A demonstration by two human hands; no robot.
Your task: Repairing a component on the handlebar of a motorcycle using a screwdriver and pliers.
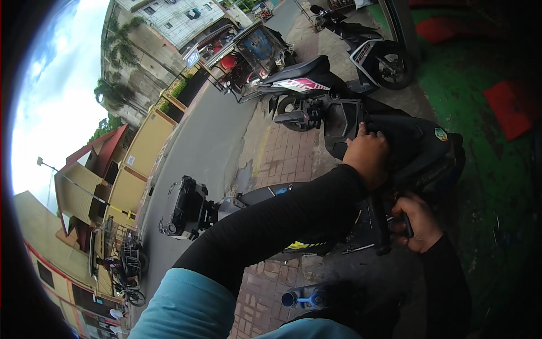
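My left hand (367,152), below a black sleeve, presses on the black scooter's (412,147) front panel beside its dark windscreen (341,121), index finger extended and the other fingers curled against it. Lower right, my right hand (416,223) is closed round a black handle-like object (405,225) beside the black handlebar grip (383,240); what this object belongs to is unclear. My left forearm crosses the scooter's body and hides part of it. A blue container (313,295) stands below on the pavement.
A white-and-black scooter (305,73) is parked beyond, a black top box (183,214) at left. Brick pavement (285,161) borders a road (203,138) with tricycles (259,48) and buildings. Green floor (480,186) with red pieces (505,110) lies right.
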